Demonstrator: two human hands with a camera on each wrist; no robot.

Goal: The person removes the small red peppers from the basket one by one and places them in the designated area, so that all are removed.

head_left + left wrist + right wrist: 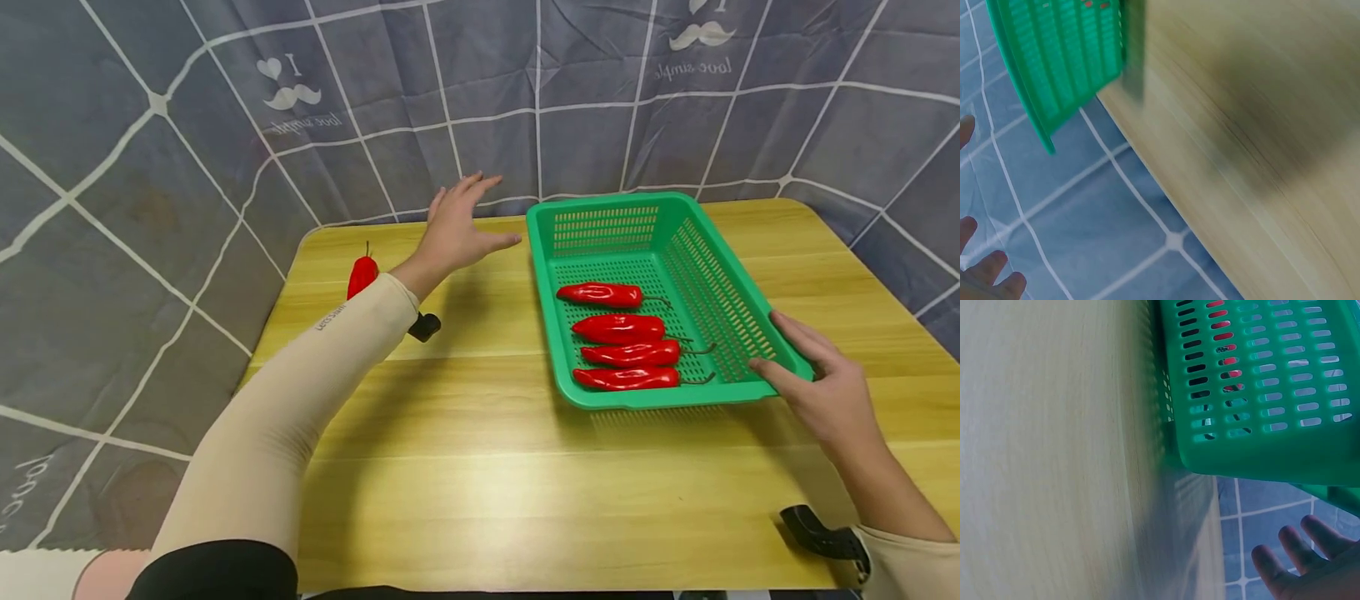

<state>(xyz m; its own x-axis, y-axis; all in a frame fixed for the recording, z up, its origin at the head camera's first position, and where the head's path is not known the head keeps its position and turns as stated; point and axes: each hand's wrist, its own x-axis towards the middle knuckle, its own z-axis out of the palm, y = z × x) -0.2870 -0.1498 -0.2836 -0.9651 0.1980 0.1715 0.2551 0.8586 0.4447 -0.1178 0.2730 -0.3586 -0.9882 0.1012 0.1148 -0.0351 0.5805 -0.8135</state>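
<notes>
While the right hand (832,387) grips the green basket (652,400), which is toward three o'clock in the head view, the left hand (456,232) spreads wide and empty at the basket's ten o'clock; four red peppers (618,328) lie inside toward seven.

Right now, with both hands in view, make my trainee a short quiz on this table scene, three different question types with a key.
1. How many glossy red peppers lie in the rectangular green plastic basket?
2. True or false: the person's bare right hand grips the basket's rim.
3. As the wearer sees it, on which side of the basket is the single pepper lying outside it? A, left; B, right; C, far side.

Key: 1. Four. 2. True. 3. A; the beige left sleeve partly hides it.
</notes>
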